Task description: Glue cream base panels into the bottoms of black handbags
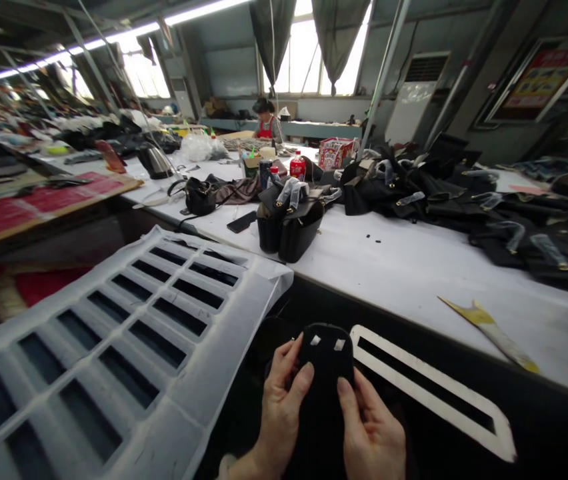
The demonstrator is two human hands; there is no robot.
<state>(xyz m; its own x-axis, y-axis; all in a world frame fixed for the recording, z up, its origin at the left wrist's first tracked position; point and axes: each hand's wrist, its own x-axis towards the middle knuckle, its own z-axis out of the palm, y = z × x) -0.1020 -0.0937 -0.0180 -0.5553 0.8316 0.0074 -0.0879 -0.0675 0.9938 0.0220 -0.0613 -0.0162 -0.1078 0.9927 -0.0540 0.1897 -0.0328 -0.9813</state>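
Between my two hands is a black bag panel [325, 393] with a rounded upper end and two small pale patches near that end. My left hand [284, 393] pinches its left edge, thumb on the near face. On the opposite edge, my right hand [371, 420] grips it the same way, fingers behind. The panel's lower part merges with the dark background, so its end cannot be made out. Just right of it lies a white slotted template [429, 390], long with rounded corners. To the left is a translucent white tray [199, 393] with rows of dark rectangular openings.
Black bags [291, 223] stand at the near edge of the white table [394, 267], beside a dark phone [242, 221]. A yellow pointed tool [491, 330] lies to the right. More black bags [429, 180] are heaped behind. A person [265, 123] in a red apron sits far back.
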